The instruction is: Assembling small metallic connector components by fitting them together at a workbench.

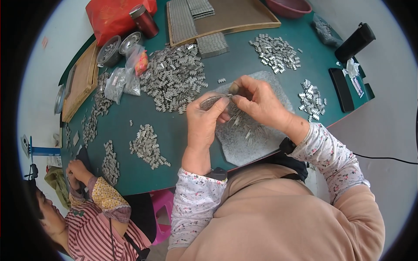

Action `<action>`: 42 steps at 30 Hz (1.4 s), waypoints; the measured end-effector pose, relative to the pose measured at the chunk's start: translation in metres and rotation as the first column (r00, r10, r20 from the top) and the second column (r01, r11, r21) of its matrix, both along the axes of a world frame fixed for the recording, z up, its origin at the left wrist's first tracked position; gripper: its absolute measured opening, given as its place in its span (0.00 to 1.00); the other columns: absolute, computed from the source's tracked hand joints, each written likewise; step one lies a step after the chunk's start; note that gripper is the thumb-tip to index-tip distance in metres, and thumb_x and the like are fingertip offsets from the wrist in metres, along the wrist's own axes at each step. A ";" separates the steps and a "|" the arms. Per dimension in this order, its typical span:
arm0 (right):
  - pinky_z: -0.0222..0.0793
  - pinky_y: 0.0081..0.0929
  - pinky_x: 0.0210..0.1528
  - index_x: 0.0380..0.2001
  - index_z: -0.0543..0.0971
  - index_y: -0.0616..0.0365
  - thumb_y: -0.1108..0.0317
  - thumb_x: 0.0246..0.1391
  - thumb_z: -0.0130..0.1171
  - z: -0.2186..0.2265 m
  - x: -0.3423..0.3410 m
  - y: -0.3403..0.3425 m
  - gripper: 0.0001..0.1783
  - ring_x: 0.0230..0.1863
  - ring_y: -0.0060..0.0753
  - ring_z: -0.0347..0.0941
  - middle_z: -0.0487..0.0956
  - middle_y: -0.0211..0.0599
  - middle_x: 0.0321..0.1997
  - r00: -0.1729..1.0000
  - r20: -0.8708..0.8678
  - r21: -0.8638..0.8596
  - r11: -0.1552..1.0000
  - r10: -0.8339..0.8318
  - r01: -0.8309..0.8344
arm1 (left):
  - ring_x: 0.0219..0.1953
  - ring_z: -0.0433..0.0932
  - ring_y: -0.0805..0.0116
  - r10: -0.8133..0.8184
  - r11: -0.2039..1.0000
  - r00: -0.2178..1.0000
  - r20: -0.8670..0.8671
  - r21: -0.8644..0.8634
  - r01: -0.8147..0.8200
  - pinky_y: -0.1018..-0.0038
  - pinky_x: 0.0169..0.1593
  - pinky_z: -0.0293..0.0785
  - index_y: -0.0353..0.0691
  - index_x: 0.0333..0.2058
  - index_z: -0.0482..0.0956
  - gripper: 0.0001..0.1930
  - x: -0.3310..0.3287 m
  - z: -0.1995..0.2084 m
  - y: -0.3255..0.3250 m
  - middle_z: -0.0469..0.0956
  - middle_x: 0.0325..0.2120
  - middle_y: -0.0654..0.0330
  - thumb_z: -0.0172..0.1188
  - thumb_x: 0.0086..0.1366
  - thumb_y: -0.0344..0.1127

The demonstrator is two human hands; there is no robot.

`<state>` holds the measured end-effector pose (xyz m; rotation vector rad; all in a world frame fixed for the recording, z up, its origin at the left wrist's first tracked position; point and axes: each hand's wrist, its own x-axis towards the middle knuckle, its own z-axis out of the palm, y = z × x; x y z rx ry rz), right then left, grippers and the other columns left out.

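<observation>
My left hand (201, 119) is closed around a curved, grey metallic strip (210, 102), made up of what look like small linked pieces. At the strip's right end, the thumb and fingers of my right hand (262, 103) are pinched together. Whether a thin pin sits in that pinch is too small to make out. Both hands are over a grey felt-like mat (237, 150) at the table's near edge. Thin silvery pins (249, 129) lie loose on the mat below my hands. One small toothed metal piece (221, 80) rests on the green table just beyond them.
Heaps of toothed metal pieces (174, 76) cover much of the green table (187, 143). Beyond stand a wooden tray (244, 24), a red flask (144, 21) and plastic bags (116, 85). A black bottle (355, 42) and phone (341, 90) lie right. A co-worker's hands (77, 172) work at left.
</observation>
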<state>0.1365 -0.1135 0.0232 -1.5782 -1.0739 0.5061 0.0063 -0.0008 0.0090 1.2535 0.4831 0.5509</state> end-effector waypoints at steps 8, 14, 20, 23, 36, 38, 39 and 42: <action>0.71 0.28 0.30 0.31 0.77 0.67 0.75 0.46 0.59 0.016 -0.002 -0.001 0.08 0.25 0.29 0.76 0.78 0.44 0.22 0.989 0.141 0.003 0.999 -0.035 0.035 | 0.20 0.76 0.74 0.021 0.998 0.999 0.048 0.063 -0.024 0.81 0.24 0.70 0.30 0.35 0.81 0.09 0.002 0.000 -0.003 0.79 0.23 0.60 0.64 0.60 0.30; 0.74 0.33 0.33 0.32 0.81 0.65 0.75 0.44 0.59 0.026 0.025 -0.003 0.09 0.31 0.44 0.79 0.80 0.48 0.27 0.932 0.356 -0.113 0.993 0.066 -0.028 | 0.21 0.79 0.69 0.071 0.996 0.997 0.042 0.052 -0.073 0.80 0.24 0.73 0.29 0.36 0.80 0.09 0.000 0.005 -0.001 0.79 0.22 0.57 0.62 0.61 0.30; 0.72 0.40 0.37 0.29 0.81 0.60 0.72 0.44 0.61 0.009 0.023 0.001 0.06 0.33 0.51 0.75 0.77 0.43 0.30 0.637 0.753 -0.276 0.958 0.163 0.082 | 0.24 0.82 0.61 0.104 0.989 0.993 0.054 -0.107 -0.098 0.76 0.26 0.78 0.28 0.37 0.77 0.10 0.000 0.008 0.004 0.80 0.25 0.50 0.61 0.62 0.31; 0.72 0.40 0.37 0.25 0.79 0.61 0.72 0.45 0.61 0.008 0.018 0.008 0.04 0.34 0.48 0.75 0.76 0.43 0.29 0.606 0.769 -0.331 0.938 0.204 0.104 | 0.24 0.82 0.61 0.117 0.988 0.991 0.072 -0.109 -0.109 0.75 0.27 0.79 0.27 0.37 0.77 0.10 -0.002 0.003 0.008 0.80 0.26 0.49 0.61 0.62 0.30; 0.74 0.33 0.38 0.28 0.79 0.58 0.71 0.41 0.59 0.006 0.010 0.010 0.07 0.38 0.42 0.76 0.76 0.42 0.36 0.451 0.850 -0.311 0.950 0.272 0.013 | 0.25 0.82 0.63 0.100 0.992 0.994 0.046 -0.085 -0.096 0.75 0.28 0.79 0.26 0.39 0.78 0.09 0.000 -0.003 0.009 0.81 0.27 0.49 0.61 0.61 0.26; 0.74 0.32 0.39 0.29 0.79 0.58 0.71 0.42 0.59 0.006 0.012 0.010 0.07 0.39 0.41 0.76 0.76 0.41 0.37 0.431 0.850 -0.327 0.945 0.303 -0.018 | 0.25 0.82 0.63 0.077 0.995 0.996 0.046 -0.070 -0.073 0.75 0.28 0.79 0.26 0.39 0.78 0.09 0.001 -0.003 0.009 0.81 0.27 0.49 0.61 0.60 0.26; 0.74 0.32 0.39 0.29 0.79 0.57 0.70 0.42 0.59 0.006 0.013 0.010 0.08 0.39 0.41 0.76 0.76 0.40 0.36 0.409 0.856 -0.331 0.943 0.316 -0.036 | 0.25 0.82 0.63 0.077 0.995 0.996 0.047 -0.068 -0.074 0.75 0.28 0.79 0.26 0.39 0.78 0.09 0.000 -0.003 0.009 0.81 0.27 0.49 0.61 0.60 0.26; 0.72 0.34 0.39 0.30 0.77 0.59 0.72 0.40 0.58 0.000 0.015 0.010 0.09 0.39 0.42 0.74 0.74 0.41 0.34 0.391 0.863 -0.316 0.946 0.320 -0.076 | 0.24 0.82 0.63 0.053 0.997 0.998 0.032 -0.065 -0.051 0.76 0.28 0.78 0.26 0.38 0.78 0.09 0.001 -0.002 0.009 0.81 0.27 0.49 0.61 0.60 0.26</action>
